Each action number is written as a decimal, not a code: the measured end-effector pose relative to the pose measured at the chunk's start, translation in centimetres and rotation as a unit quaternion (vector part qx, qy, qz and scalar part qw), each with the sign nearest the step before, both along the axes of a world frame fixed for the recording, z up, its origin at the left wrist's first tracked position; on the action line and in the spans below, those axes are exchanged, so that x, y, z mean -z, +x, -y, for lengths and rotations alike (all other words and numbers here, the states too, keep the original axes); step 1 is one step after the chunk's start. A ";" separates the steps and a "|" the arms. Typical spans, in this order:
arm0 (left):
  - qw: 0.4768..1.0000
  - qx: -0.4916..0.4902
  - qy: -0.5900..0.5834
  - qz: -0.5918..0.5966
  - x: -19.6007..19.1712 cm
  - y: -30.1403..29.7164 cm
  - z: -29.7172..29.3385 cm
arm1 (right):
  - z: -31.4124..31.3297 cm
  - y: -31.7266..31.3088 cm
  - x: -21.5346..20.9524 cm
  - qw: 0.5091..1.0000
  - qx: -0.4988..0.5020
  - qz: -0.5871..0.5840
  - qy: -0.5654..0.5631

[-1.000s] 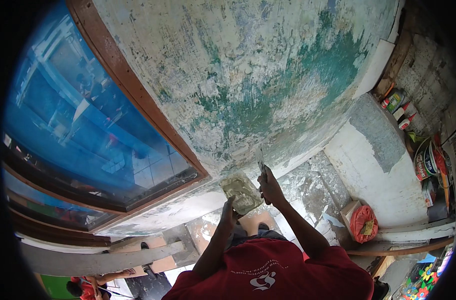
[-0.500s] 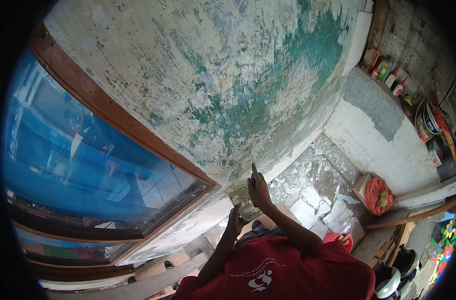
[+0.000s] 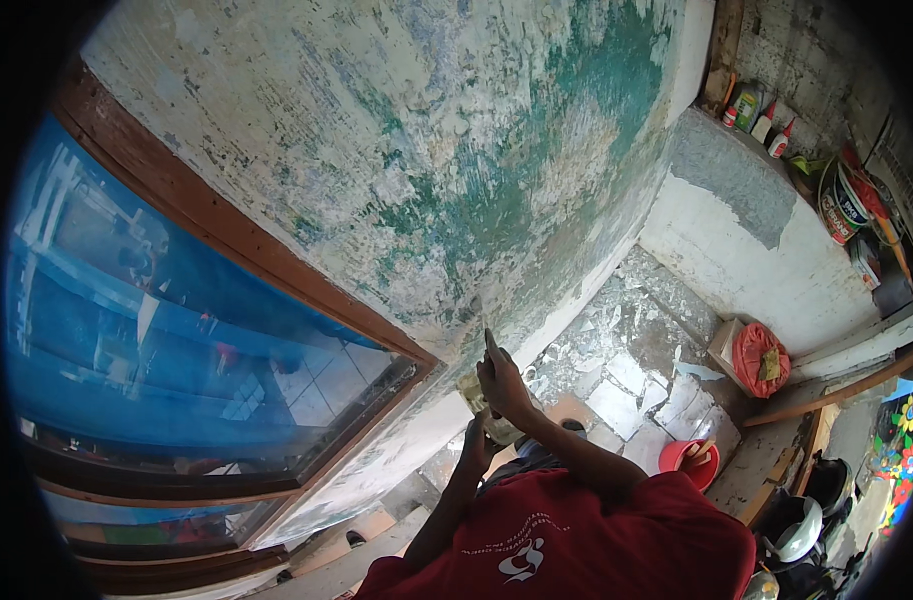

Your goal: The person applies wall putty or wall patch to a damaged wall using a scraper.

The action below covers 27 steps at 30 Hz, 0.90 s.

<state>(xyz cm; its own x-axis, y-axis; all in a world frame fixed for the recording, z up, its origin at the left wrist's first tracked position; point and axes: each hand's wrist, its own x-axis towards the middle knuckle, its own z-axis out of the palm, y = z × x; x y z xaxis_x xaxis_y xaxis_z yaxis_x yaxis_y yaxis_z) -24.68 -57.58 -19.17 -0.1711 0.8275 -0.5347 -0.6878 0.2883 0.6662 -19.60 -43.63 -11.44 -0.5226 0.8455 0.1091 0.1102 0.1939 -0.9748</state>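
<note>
My right hand (image 3: 505,392) is closed round a scraper with a thin dark blade (image 3: 491,341), its tip pointing up at the lower part of the wall. Below and to the left, my left hand (image 3: 477,440) grips a pale greenish, squarish container (image 3: 503,431) that looks see-through. My right hand covers much of this container, so its contents cannot be made out. In front of both hands rises a wall (image 3: 407,200) with worn, patchy white, grey and green paint. Whether the blade touches the wall is unclear.
On the left is a window (image 3: 177,330) with a brown wooden frame (image 3: 237,240). Paint flakes litter the floor (image 3: 617,350) to the right. A red bucket (image 3: 674,457) stands near my right elbow. Beyond are a red bag (image 3: 755,350) and a ledge with bottles (image 3: 762,125).
My right hand and the scraper have shifted slightly left and down, now covering more of the container. The view has swung a little, showing more of the red bucket.
</note>
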 end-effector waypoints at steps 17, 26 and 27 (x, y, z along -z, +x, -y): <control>0.996 -0.046 0.056 -0.043 2.7 -0.9 0.3 | 0.7 2.9 -2.9 0.933 -0.172 -0.023 -0.316; 0.994 -0.069 0.061 0.064 -1.7 -0.5 -1.0 | -1.1 6.9 -3.0 0.787 -0.217 -0.214 -0.537; 0.993 -0.062 0.072 0.064 -1.4 -0.7 -1.0 | -1.2 6.9 -3.4 0.793 -0.216 -0.208 -0.531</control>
